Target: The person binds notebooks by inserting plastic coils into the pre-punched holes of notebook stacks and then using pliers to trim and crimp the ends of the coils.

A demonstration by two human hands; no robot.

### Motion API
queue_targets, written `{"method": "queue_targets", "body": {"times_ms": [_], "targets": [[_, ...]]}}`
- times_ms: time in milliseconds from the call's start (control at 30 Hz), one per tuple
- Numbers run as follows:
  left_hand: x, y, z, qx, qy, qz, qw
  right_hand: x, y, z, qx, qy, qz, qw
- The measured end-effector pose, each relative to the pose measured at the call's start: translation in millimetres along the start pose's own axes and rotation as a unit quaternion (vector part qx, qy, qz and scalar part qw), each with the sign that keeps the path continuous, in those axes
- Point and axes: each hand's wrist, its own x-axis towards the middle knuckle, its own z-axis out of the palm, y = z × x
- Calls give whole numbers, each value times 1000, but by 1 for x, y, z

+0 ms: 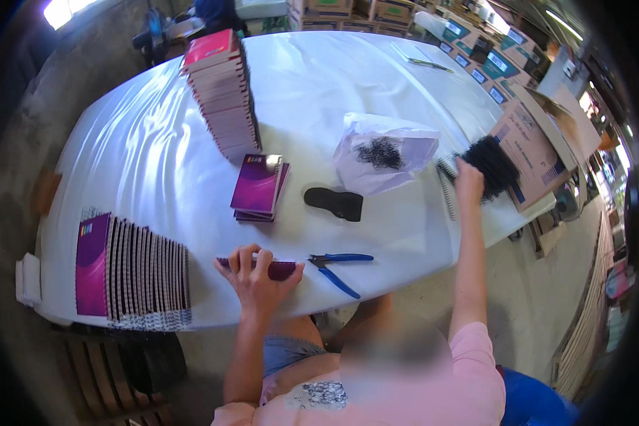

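Observation:
My left hand [255, 282] grips a purple notebook [282, 270] held on edge near the table's front, fingers over its top and thumb at its right end. Out to the right, my right hand [470, 184] is closed at a pile of black spiral binding coils [491, 162]. A loose coil [445, 190] lies just left of that hand; whether the fingers pinch one is hidden. Blue-handled cutting pliers [339, 271] lie spread just right of the notebook. Beyond them sits a flat black piece [336, 201], beside a small stack of purple notebooks [257, 186].
A row of coil-bound notebooks [138, 273] stands at the left. A tall notebook stack [224, 99] rises at the back. Crumpled white paper [405, 160] holds small black bits. An open cardboard box [536, 145] is at the right; a thin tool [422, 62] lies far back on the white-covered table [312, 85].

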Motion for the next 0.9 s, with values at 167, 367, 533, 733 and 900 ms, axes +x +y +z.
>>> {"method": "queue_targets", "body": {"times_ms": [167,367,533,733,900], "targets": [[-5,-7,-11,-21,43,8,999,-25,-64,-82,278,44,-5,960],[-18,-17,-10,-23,35,15,999,-151,-214,-135,543,-311,-120,771],[-19,-17,-8,-19,35,30,999,-169,-243,-116,580,-241,-140,766],[-21,-19,-7,-34,39,25,998,-171,-251,-116,607,-271,-184,724],[-21,-18,-9,-38,7,23,999,-160,-241,-118,578,-519,-99,622]]}}
